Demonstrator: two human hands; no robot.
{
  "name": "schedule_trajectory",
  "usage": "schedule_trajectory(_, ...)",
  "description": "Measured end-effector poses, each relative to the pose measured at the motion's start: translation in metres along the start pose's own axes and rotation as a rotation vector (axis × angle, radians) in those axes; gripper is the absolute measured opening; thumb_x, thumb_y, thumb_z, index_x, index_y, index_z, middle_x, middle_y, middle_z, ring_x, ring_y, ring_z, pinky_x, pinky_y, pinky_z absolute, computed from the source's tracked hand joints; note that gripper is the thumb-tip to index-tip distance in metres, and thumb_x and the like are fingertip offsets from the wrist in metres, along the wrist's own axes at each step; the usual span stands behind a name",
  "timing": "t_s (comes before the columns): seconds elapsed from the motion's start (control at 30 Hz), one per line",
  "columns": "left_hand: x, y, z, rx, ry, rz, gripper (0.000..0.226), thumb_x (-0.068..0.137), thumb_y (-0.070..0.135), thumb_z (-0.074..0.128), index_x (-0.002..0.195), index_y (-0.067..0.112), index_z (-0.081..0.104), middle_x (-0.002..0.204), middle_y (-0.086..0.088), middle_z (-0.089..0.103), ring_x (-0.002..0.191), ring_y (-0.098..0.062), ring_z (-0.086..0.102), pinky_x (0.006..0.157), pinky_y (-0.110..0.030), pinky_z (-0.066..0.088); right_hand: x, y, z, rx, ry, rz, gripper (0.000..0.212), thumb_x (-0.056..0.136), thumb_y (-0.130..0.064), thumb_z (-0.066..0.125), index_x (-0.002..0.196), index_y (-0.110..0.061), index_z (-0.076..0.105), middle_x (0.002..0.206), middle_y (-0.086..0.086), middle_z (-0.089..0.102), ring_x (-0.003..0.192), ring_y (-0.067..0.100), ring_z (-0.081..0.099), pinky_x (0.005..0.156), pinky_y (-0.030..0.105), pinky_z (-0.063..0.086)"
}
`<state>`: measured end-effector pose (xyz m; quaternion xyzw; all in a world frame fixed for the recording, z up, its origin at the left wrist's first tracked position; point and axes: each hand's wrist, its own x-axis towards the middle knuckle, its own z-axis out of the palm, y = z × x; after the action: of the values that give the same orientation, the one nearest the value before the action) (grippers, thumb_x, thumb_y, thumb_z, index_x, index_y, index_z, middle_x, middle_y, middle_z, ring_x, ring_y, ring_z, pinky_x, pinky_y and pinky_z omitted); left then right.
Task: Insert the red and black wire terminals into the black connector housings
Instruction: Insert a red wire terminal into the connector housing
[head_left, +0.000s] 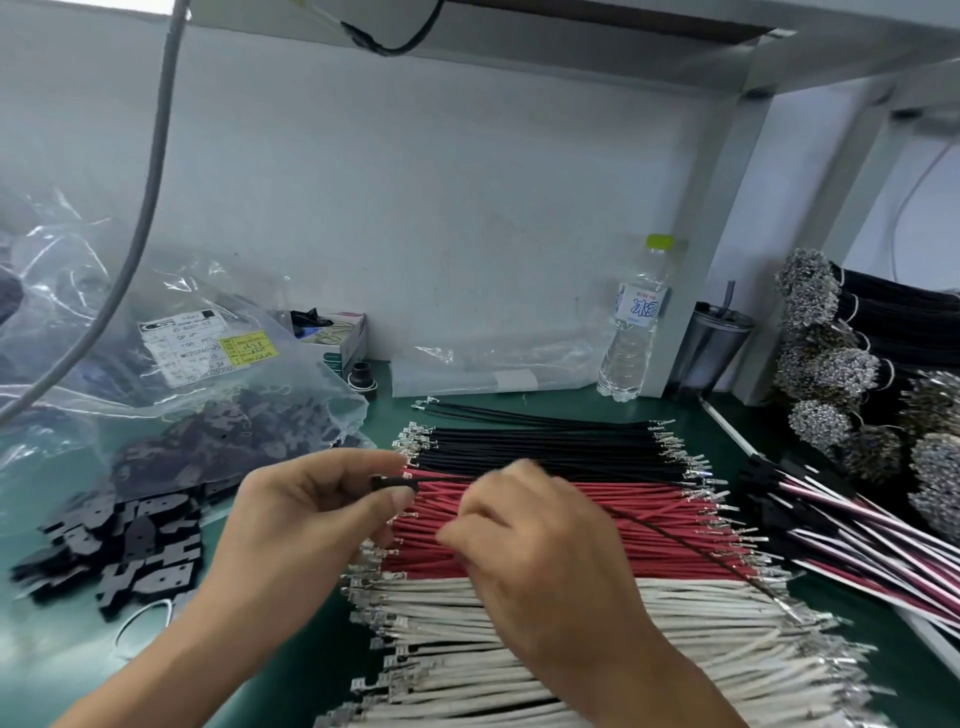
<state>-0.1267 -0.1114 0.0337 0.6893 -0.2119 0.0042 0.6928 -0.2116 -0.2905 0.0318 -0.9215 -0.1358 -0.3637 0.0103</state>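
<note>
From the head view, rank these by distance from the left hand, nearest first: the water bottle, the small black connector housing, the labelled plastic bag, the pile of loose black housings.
1. Connector housing: in the left hand, pinched at its fingertips.
2. Pile of loose black housings: on the mat just left of that hand.
3. Labelled plastic bag: behind the pile, back left.
4. Water bottle: upright at the back wall, far right.

Single head-worn wide-angle view.
Camera looks forward and down, close over the green tabletop, facing the white back wall; edges curve.
</note>
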Motion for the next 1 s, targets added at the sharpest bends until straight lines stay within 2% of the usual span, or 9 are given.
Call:
schedule_trajectory(0.07, 0.001, -0.001, -0.003, -0.011, 0.011, -0.037, 0.025, 0.060, 0.025, 0.085, 0.085, 0.029, 0.084, 0.069, -0.012, 0.075, 0.055, -0.016, 0.067, 0.047, -0.020, 0.049, -0.001, 0.001, 0.005, -0.008, -0.207, 0.050, 0.007, 0.087, -0.033, 0.072, 0.092, -0.029, 0.075, 0.086, -0.014, 0.062, 0.084, 0.012, 0.053, 0.069, 0.033, 0.050)
schedule_trajectory(0.13, 0.002, 0.000, -0.004, -0.024, 0.022, -0.057, 0.024, 0.060, 0.026, 0.085, 0.084, 0.029, 0.084, 0.070, -0.012, 0.076, 0.055, -0.016, 0.067, 0.047, -0.021, 0.050, -0.001, 0.006, 0.007, 0.024, -0.251, 0.092, 0.009, 0.087, -0.036, 0.070, 0.093, -0.032, 0.075, 0.085, -0.016, 0.061, 0.084, 0.011, 0.053, 0.071, 0.032, 0.049)
schedule_trajectory(0.27, 0.003, 0.000, -0.006, -0.057, 0.038, -0.077, 0.023, 0.062, 0.024, 0.085, 0.085, 0.026, 0.084, 0.074, -0.012, 0.077, 0.057, -0.018, 0.067, 0.047, -0.021, 0.051, -0.001, 0.007, 0.004, 0.064, -0.187, 0.118, 0.006, 0.086, -0.023, 0.075, 0.084, -0.029, 0.076, 0.079, -0.014, 0.056, 0.075, 0.010, 0.052, 0.056, 0.032, 0.049)
schedule_trajectory(0.37, 0.007, 0.000, -0.014, -0.103, 0.062, -0.093, 0.026, 0.063, 0.024, 0.086, 0.089, 0.021, 0.084, 0.078, -0.015, 0.077, 0.059, -0.020, 0.067, 0.047, -0.021, 0.050, -0.001, 0.015, -0.004, 0.183, -0.111, 0.153, 0.009, 0.092, -0.022, 0.071, 0.096, -0.027, 0.076, 0.086, -0.015, 0.056, 0.073, 0.003, 0.054, 0.058, 0.023, 0.049)
schedule_trajectory(0.5, 0.010, 0.001, -0.017, -0.193, 0.052, -0.170, 0.038, 0.054, 0.028, 0.087, 0.089, 0.013, 0.084, 0.082, -0.019, 0.077, 0.059, -0.021, 0.066, 0.047, -0.024, 0.052, -0.002, 0.020, -0.011, 0.312, -0.009, 0.248, 0.022, 0.097, -0.028, 0.059, 0.112, -0.031, 0.075, 0.084, -0.018, 0.049, 0.069, 0.001, 0.051, 0.059, 0.009, 0.035)
schedule_trajectory(0.67, 0.006, 0.003, -0.013, -0.325, -0.068, -0.298, 0.040, 0.058, 0.022, 0.085, 0.092, 0.003, 0.082, 0.082, -0.022, 0.074, 0.058, -0.020, 0.063, 0.048, -0.024, 0.053, -0.004, 0.019, -0.016, 0.347, 0.023, 0.316, 0.015, 0.093, -0.036, 0.062, 0.097, -0.034, 0.076, 0.087, -0.019, 0.055, 0.074, 0.005, 0.058, 0.059, 0.015, 0.041)
schedule_trajectory(0.87, 0.004, 0.002, -0.012, -0.404, -0.220, -0.369, 0.037, 0.069, 0.017, 0.090, 0.098, -0.003, 0.079, 0.082, -0.021, 0.072, 0.056, -0.018, 0.064, 0.051, -0.025, 0.056, -0.008, 0.018, -0.019, 0.423, 0.047, 0.286, 0.024, 0.094, -0.023, 0.067, 0.114, -0.032, 0.076, 0.086, -0.018, 0.055, 0.071, 0.009, 0.058, 0.061, 0.012, 0.040)
schedule_trajectory(0.93, 0.003, 0.003, -0.010, -0.407, -0.245, -0.377, 0.043, 0.067, 0.021, 0.092, 0.099, -0.003, 0.078, 0.081, -0.020, 0.072, 0.056, -0.017, 0.064, 0.051, -0.025, 0.056, -0.007, 0.015, -0.021, 0.429, 0.075, 0.296, 0.018, 0.092, -0.031, 0.067, 0.107, -0.033, 0.077, 0.085, -0.018, 0.056, 0.071, 0.010, 0.060, 0.058, 0.016, 0.045)
schedule_trajectory(1.0, 0.004, 0.003, -0.009, -0.423, -0.241, -0.389, 0.036, 0.072, 0.019, 0.089, 0.098, -0.003, 0.079, 0.078, -0.018, 0.071, 0.055, -0.017, 0.064, 0.050, -0.025, 0.056, -0.006, 0.016, -0.023, 0.435, 0.107, 0.304, 0.014, 0.091, -0.037, 0.067, 0.099, -0.032, 0.078, 0.084, -0.016, 0.057, 0.070, 0.012, 0.060, 0.055, 0.025, 0.049)
